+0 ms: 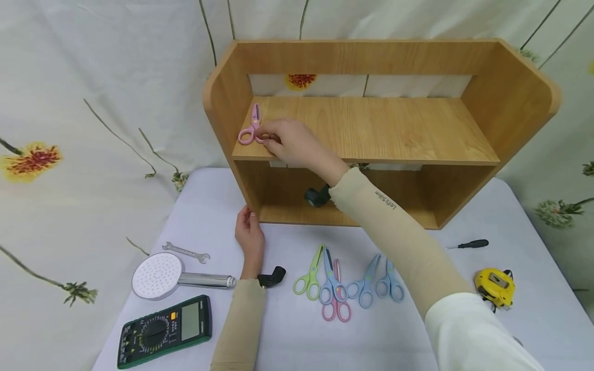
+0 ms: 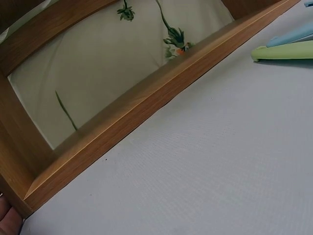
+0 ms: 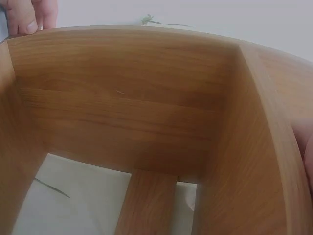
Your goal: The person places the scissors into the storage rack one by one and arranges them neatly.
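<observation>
On the left end of the upper board of a wooden shelf (image 1: pixel 371 129) lies a pair of pink scissors (image 1: pixel 256 116), blades toward the back. My right hand (image 1: pixel 292 141) pinches one of its handle loops. Low at the shelf's left front corner, my left hand (image 1: pixel 249 234) rests against the outer face of the side panel (image 3: pixel 122 73); its fingertips (image 3: pixel 24 22) also show in the right wrist view. In front of the shelf lie green scissors (image 1: pixel 308 281), blue scissors (image 1: pixel 331 281), another pink pair (image 1: pixel 337 309) and more blue scissors (image 1: pixel 366 283).
Left on the white table are a wrench (image 1: pixel 185 252), a shower head (image 1: pixel 158 275) and a multimeter (image 1: pixel 164 330). A screwdriver (image 1: pixel 473 243) and a yellow tape measure (image 1: pixel 495 287) lie at the right. Flowered cloth (image 1: pixel 116 77) hangs behind.
</observation>
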`<state>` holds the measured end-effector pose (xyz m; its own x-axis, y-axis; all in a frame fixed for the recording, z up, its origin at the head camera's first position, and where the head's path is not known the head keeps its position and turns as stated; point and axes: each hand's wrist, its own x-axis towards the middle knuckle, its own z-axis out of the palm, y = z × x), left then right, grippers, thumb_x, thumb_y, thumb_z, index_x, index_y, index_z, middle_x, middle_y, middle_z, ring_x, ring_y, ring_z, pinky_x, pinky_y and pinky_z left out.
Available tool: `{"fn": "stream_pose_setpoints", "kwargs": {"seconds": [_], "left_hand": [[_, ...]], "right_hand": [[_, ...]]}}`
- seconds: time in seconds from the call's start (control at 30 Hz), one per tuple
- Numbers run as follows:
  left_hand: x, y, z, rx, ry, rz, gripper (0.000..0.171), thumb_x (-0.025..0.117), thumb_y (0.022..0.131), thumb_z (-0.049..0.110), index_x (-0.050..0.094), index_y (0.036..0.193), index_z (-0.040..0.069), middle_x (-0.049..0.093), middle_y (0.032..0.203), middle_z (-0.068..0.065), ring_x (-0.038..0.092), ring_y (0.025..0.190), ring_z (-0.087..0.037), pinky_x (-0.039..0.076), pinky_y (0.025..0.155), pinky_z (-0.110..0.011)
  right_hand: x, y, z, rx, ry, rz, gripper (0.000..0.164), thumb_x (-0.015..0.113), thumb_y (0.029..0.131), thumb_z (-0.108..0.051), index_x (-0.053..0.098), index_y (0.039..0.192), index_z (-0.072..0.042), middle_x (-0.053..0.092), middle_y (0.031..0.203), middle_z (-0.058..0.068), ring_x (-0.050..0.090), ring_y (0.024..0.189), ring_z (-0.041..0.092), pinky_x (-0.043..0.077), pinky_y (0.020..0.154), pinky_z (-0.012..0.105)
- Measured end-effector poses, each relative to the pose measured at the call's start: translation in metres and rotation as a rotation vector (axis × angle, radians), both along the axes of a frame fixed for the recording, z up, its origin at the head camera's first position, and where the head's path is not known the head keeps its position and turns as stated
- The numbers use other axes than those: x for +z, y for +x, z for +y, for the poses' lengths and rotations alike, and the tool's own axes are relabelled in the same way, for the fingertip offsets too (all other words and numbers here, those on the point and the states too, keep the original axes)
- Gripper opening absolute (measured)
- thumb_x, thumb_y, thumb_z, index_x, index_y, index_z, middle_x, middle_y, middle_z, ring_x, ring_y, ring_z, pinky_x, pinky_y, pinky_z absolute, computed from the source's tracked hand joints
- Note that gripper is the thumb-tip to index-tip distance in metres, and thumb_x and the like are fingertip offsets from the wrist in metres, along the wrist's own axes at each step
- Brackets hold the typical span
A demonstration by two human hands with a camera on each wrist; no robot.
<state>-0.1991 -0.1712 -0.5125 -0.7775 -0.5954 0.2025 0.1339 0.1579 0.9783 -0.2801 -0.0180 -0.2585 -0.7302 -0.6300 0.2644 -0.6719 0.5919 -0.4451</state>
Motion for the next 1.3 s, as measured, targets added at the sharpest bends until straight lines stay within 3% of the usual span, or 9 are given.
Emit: {"fn": "stream_pose_setpoints", "kwargs": {"seconds": [0.2,0.4,0.53,0.7,0.83,0.9,1.03,1.13,1.3], "left_hand": [[-0.004,0.001,-0.002,0.005,-0.013,-0.009,0.033,0.046,0.105,0.006,0.060,0.134,-0.003,0.065,0.128,-0.024,0.061,0.114,-0.031,0.044,0.088,-0.014],[-0.002,0.000,-0.004,-0.007,-0.018,-0.017,0.034,0.046,0.106,0.008,0.059,0.136,0.000,0.064,0.131,-0.021,0.061,0.117,-0.030,0.045,0.091,-0.018],[0.000,-0.005,-0.002,-0.026,-0.018,-0.010,0.035,0.046,0.106,0.009,0.059,0.137,0.000,0.064,0.131,-0.021,0.061,0.117,-0.029,0.045,0.092,-0.019],[0.001,-0.009,-0.004,-0.006,-0.013,0.011,0.033,0.048,0.104,0.005,0.061,0.134,-0.002,0.065,0.126,-0.024,0.061,0.110,-0.028,0.044,0.087,-0.014],[0.007,-0.006,-0.007,0.004,-0.011,-0.001,0.033,0.047,0.105,0.005,0.060,0.135,-0.002,0.065,0.127,-0.023,0.061,0.112,-0.029,0.043,0.087,-0.013],[0.008,-0.005,-0.009,0.003,-0.011,-0.013,0.034,0.047,0.105,0.007,0.060,0.136,-0.002,0.064,0.129,-0.023,0.061,0.115,-0.030,0.044,0.089,-0.014],[0.003,-0.006,-0.012,0.009,-0.009,-0.027,0.034,0.048,0.105,0.009,0.059,0.136,0.000,0.064,0.130,-0.022,0.060,0.116,-0.030,0.045,0.092,-0.018],[0.003,-0.005,-0.012,0.019,0.000,-0.039,0.035,0.048,0.105,0.009,0.059,0.137,-0.001,0.063,0.131,-0.022,0.060,0.117,-0.030,0.045,0.094,-0.021],[0.005,-0.005,-0.011,0.022,-0.001,-0.042,0.035,0.048,0.105,0.008,0.058,0.137,-0.001,0.063,0.132,-0.022,0.059,0.119,-0.031,0.047,0.097,-0.026]], "right_hand": [[-0.004,0.001,-0.002,-0.021,0.000,0.009,0.032,0.061,0.103,-0.027,0.071,0.131,-0.015,0.072,0.127,0.002,0.060,0.099,0.016,0.048,0.089,0.030],[-0.004,0.002,-0.003,-0.039,-0.014,0.014,0.034,0.060,0.103,-0.024,0.068,0.135,-0.015,0.072,0.103,0.005,0.054,0.083,0.016,0.040,0.073,0.028],[-0.005,0.006,0.005,-0.024,-0.133,0.104,0.035,0.062,0.101,-0.019,0.067,0.134,-0.011,0.072,0.109,0.009,0.057,0.089,0.018,0.044,0.079,0.026],[-0.023,0.036,0.034,0.085,-0.468,0.317,0.025,0.067,0.094,-0.007,0.074,0.117,-0.001,0.071,0.123,0.017,0.064,0.119,0.029,0.050,0.106,0.037],[-0.052,0.077,0.071,0.138,-0.597,0.400,0.022,0.070,0.087,-0.001,0.074,0.109,0.003,0.073,0.114,0.021,0.068,0.110,0.032,0.056,0.097,0.043],[-0.070,0.099,0.091,0.119,-0.570,0.328,0.025,0.072,0.086,-0.001,0.074,0.110,0.001,0.073,0.113,0.018,0.070,0.106,0.030,0.057,0.093,0.043],[-0.108,0.129,0.131,0.019,-0.396,0.057,0.030,0.074,0.089,-0.007,0.073,0.119,-0.004,0.074,0.116,0.011,0.071,0.100,0.023,0.058,0.086,0.041],[-0.134,0.140,0.155,-0.055,-0.247,-0.118,0.031,0.071,0.093,-0.013,0.071,0.123,-0.006,0.074,0.118,0.009,0.071,0.094,0.019,0.058,0.084,0.042],[-0.160,0.149,0.186,-0.107,-0.085,-0.290,0.030,0.068,0.096,-0.019,0.069,0.122,-0.004,0.073,0.118,0.014,0.069,0.090,0.017,0.057,0.082,0.043]]}}
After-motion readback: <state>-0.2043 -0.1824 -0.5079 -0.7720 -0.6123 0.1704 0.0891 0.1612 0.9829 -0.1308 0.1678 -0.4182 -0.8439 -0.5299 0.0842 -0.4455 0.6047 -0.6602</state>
